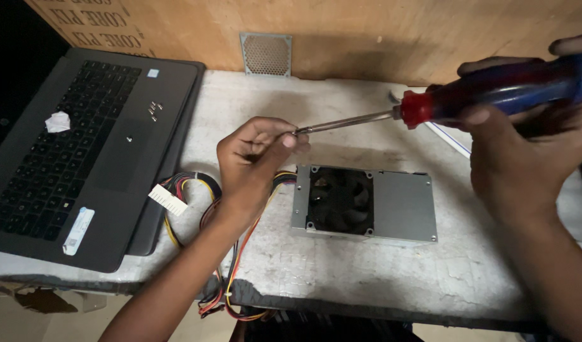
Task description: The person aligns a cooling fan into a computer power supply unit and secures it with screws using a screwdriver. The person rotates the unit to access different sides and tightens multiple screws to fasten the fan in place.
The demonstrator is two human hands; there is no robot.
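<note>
My right hand [525, 152] grips a screwdriver [493, 95] by its blue and red handle, held level above the bench at the right. Its metal shaft points left. My left hand [256, 158] pinches the shaft's tip between thumb and fingers; whether a screw sits there is hidden. Below the hands lies a grey metal power supply unit [401, 206] with a round black fan [339, 201] facing up. A bundle of coloured cables [231, 278] runs from its left side under my left forearm and over the bench's front edge, ending in a white connector [168, 199].
An open dark laptop [82, 152] lies at the left, with a few small screws [155, 109] and a crumpled white scrap [58, 121] on it. A wooden board with a metal mesh grille [266, 54] stands behind. A white stick-like object [449, 139] lies at the right.
</note>
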